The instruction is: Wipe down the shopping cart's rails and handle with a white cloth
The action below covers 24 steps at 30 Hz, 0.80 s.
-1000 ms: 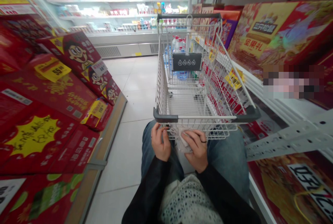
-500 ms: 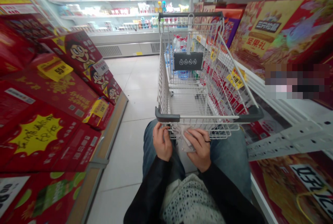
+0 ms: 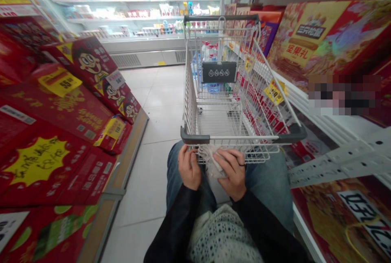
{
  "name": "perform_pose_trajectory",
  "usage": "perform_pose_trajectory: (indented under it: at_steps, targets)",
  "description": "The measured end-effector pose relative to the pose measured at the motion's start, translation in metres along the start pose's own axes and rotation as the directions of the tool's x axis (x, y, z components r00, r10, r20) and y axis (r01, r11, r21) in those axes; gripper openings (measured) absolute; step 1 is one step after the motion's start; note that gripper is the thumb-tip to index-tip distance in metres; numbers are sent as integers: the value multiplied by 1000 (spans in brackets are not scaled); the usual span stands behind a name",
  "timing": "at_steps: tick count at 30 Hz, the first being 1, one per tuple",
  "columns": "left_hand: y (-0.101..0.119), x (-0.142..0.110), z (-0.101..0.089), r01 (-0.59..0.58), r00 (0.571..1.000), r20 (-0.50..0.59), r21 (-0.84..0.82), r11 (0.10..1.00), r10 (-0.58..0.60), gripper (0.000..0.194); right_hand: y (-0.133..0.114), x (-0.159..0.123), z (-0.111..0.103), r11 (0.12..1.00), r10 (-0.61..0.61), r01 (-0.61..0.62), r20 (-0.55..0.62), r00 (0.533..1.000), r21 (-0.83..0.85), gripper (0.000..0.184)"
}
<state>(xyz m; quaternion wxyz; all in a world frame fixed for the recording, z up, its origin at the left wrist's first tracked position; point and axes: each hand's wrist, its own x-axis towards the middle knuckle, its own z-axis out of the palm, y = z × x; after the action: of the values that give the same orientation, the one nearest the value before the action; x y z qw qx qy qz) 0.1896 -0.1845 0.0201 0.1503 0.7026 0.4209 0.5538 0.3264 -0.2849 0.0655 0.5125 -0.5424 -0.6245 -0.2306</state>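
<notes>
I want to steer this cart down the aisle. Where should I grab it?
Take the near crossbar of the shopping cart from above, palms down, with one hand toward each dark grey corner grip. It runs straight across just beyond your left hand and right hand, so it looks like the closest part to hold.

The gift box (image 3: 308, 51) on the right is displaying 三只松鼠 and 坚果礼, while the yellow price tag (image 3: 60, 82) on the left red carton (image 3: 76, 110) is showing 55.

You had bright, even light from the chiller shelves (image 3: 128, 10), w/ soft glare on floor tiles (image 3: 161, 91), faint shadows, warped edges, minimal blur.
</notes>
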Motion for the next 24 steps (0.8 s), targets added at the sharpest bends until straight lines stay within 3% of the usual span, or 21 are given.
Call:
perform_pose_trajectory:
  at_steps: [7,13,19,24]
  targets:
    - [-2,0,-2,-9,1000,7,-17,1000,9,39,-5,-6,13,1000,-6,6,93,996,1,45]
    - [-2,1,-2,37,999,-24,-64,997,-38,34,-4,2,8,1000,-8,8,0,1000,3,52]
    - [-1,2,-5,9,999,-38,-109,994,-13,37,-6,-13,18,999,-38,34,110,993,41,42]
    - [0,2,-5,44,998,-47,-130,991,-51,35,-2,-20,15,999,-26,24,95,995,29,53]
